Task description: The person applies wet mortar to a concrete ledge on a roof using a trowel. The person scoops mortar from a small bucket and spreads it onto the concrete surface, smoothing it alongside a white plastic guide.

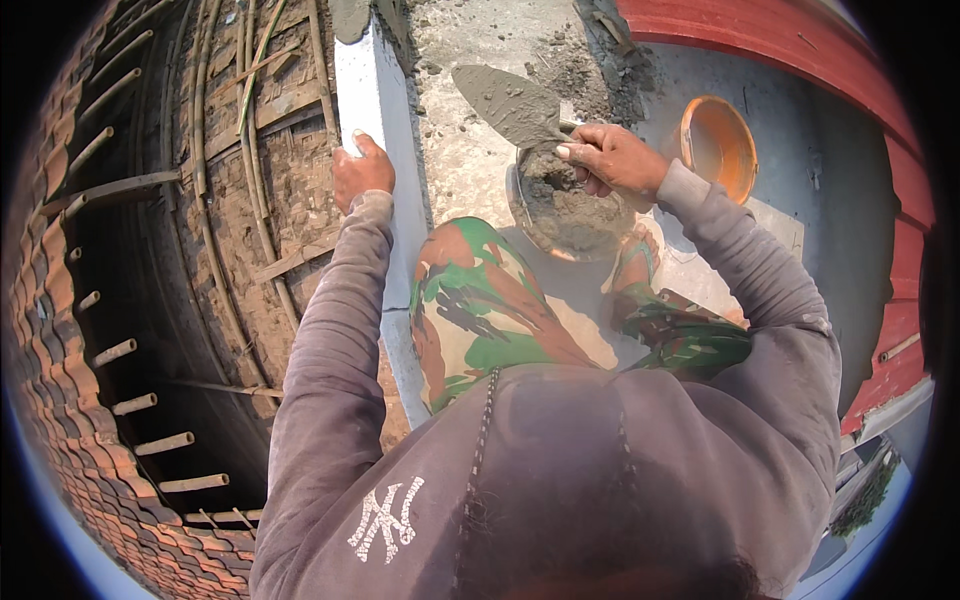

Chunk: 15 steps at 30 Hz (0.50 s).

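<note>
My right hand (617, 160) is closed round the handle of a trowel (515, 106), whose pointed blade is coated in wet grey mortar and tilts up to the left. Just below the blade sits a bucket of mortar (570, 228), partly covered by my hand and wrist. My left hand (361, 172) grips the left edge of a pale block wall (377, 95), its thumb on top and the other fingers curled over the side. Grey mortar (350, 18) lies on the wall's far end.
An orange bucket (735, 150) stands right of the mortar. Red metal roofing (770, 45) curves along the right. Left of the wall, bamboo poles (255, 150) lie over an old brick surface, beside a dark gap and clay roof tiles (75, 430). Rubble (595, 75) is heaped ahead.
</note>
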Available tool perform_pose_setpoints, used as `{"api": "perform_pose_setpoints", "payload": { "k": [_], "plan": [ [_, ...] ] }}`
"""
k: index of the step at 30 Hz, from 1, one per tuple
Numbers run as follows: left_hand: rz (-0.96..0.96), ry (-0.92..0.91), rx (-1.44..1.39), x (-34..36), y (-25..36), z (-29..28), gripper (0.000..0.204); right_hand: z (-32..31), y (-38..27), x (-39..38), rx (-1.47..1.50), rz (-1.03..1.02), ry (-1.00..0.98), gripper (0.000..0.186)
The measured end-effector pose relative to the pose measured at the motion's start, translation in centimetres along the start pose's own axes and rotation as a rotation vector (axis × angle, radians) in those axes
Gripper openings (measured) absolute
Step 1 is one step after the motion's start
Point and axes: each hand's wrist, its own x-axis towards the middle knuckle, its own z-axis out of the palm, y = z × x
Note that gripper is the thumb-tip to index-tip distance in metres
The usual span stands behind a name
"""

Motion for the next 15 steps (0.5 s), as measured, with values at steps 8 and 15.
{"api": "perform_pose_setpoints", "payload": {
  "k": [8,15],
  "plan": [
    [0.005,0.058,-0.042,-0.2,-0.1,0.6,0.073,0.3,9.8,-8.6,-0.983,0.145,0.307,0.039],
    [0.008,0.031,-0.045,-0.1,0.2,0.6,0.073,3.9,17.6,-3.1,-0.545,0.097,0.173,0.044]
  ]
}}
